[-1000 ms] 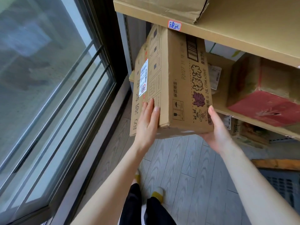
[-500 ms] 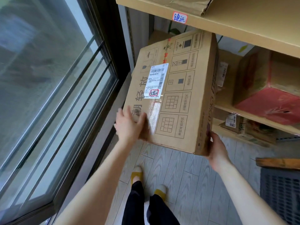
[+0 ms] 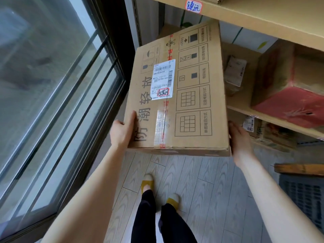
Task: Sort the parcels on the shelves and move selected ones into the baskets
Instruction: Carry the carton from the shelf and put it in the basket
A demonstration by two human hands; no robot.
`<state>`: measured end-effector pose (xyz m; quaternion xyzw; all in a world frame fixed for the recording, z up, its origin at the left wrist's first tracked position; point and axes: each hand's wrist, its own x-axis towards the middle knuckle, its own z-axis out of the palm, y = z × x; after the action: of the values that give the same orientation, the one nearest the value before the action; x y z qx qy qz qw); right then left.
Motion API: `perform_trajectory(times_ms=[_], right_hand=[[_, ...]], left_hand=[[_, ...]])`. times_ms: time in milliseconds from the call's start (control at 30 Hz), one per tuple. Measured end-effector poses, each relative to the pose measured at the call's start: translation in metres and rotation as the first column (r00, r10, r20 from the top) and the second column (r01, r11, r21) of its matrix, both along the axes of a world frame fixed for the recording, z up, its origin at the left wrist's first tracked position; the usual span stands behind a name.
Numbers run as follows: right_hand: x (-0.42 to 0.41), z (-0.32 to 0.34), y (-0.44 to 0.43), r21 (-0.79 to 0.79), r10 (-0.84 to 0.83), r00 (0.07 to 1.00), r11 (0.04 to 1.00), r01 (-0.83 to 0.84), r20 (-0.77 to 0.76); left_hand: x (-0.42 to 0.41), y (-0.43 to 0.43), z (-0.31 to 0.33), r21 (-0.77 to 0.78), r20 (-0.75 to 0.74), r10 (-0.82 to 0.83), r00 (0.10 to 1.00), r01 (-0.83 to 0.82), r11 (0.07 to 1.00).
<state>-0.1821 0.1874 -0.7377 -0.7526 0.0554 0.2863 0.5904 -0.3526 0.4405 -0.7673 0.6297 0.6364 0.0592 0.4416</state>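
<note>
Since 1 s ago the big brown cardboard box (image 3: 177,95) has turned label-up, clear of the wooden shelf (image 3: 273,118). Left hand (image 3: 122,130) & right hand (image 3: 240,137) clamp its sides. Step: label check; next needs carrying it to the dark plastic basket (image 3: 305,195).

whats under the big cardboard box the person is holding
Under the cardboard box: only wood-look floor and the person's yellow-toed slippers. Its underside is hidden.

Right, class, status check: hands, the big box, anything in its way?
Left hand and right hand clamp the cardboard box at opposite sides. Box off the shelf, label up. Upper shelf board close overhead.
</note>
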Motion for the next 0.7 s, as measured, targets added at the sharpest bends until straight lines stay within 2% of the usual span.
perform_trajectory(times_ms=[67,100,167,300,433,600,700], right_hand=[[0.0,0.01,0.007,0.129,0.057,0.974,0.991,-0.029,-0.221],[-0.005,0.015,0.011,0.182,0.095,0.96,0.982,-0.047,-0.265],[-0.024,0.025,0.012,0.208,0.119,0.959,0.976,-0.065,-0.256],[-0.065,0.05,-0.006,0.093,0.051,0.969,0.995,-0.03,-0.243],[-0.108,0.067,-0.033,0.076,0.025,0.948,0.997,-0.001,-0.316],[-0.162,0.077,-0.082,0.081,-0.072,0.913,0.99,0.113,-0.402],[-0.179,0.077,-0.13,0.034,-0.187,0.883,0.974,0.222,-0.43]], left_hand=[[-0.008,0.0,0.012,0.072,-0.055,0.012,0.998,-0.008,0.997],[-0.013,-0.001,0.018,0.103,-0.081,0.008,0.997,0.0,0.995],[-0.027,-0.005,0.031,0.14,-0.118,-0.005,0.993,0.021,0.99],[-0.058,-0.012,0.059,0.201,-0.149,-0.055,0.987,0.085,0.976],[-0.077,-0.018,0.089,0.27,-0.217,-0.207,0.954,0.262,0.927],[-0.071,-0.038,0.118,0.28,-0.316,-0.415,0.853,0.502,0.818],[-0.042,-0.074,0.13,0.286,-0.37,-0.55,0.749,0.655,0.699]])
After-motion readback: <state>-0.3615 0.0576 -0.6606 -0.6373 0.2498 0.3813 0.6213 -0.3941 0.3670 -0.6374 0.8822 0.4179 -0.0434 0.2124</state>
